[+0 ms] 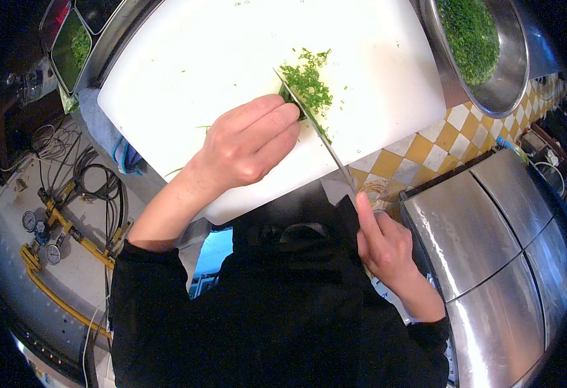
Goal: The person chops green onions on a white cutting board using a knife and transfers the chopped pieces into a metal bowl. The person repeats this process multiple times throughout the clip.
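Head view, clock directions from its centre: a knife [337, 157] is gripped by the closed right hand [387, 246] at four o'clock, its tip aimed toward eleven. Green stalks [288, 95] are pinned at twelve o'clock on the white cutting board [180, 103] by the left hand [251, 142], fingers curled. Chopped greens [312, 84] are heaped beside the blade, toward one. Finer-looking greens are held in a steel bowl [515, 71] at two.
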`<state>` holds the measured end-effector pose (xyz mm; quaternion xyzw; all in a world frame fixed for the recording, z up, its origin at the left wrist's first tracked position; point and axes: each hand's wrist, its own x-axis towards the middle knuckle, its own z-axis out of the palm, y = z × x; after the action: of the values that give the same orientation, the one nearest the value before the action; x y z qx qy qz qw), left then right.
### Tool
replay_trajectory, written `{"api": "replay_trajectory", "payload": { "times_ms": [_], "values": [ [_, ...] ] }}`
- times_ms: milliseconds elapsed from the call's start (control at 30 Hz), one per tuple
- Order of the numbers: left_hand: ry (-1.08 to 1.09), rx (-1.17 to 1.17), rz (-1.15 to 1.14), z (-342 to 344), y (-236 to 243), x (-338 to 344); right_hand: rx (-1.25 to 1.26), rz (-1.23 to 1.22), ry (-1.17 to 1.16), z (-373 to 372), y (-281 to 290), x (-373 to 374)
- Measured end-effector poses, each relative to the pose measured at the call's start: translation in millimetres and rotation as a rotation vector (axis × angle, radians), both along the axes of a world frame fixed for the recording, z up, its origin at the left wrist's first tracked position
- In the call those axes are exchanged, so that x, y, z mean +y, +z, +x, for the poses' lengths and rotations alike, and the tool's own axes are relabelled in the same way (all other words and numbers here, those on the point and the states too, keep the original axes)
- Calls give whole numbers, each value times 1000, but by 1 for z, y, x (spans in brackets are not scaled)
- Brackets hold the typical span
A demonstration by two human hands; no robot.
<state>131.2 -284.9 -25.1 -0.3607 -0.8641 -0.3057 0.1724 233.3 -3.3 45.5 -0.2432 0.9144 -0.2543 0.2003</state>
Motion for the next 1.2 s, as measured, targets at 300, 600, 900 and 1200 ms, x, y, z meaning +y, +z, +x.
{"api": "replay_trajectory", "payload": {
  "times_ms": [300, 600, 900, 1200],
  "values": [
    [25, -48, -34, 4, 16, -2, 5, -113, -51, -20, -6, -9],
    [10, -22, 33, 3, 1, -1, 16, -44, 19, 5, 12, 3],
    [23, -6, 8, 2, -1, 0, -14, 10, 30, 9, 12, 4],
    [26, -44, 0, 2, 4, 1, -11, 2, 33, 8, 11, 2]
  ]
}}
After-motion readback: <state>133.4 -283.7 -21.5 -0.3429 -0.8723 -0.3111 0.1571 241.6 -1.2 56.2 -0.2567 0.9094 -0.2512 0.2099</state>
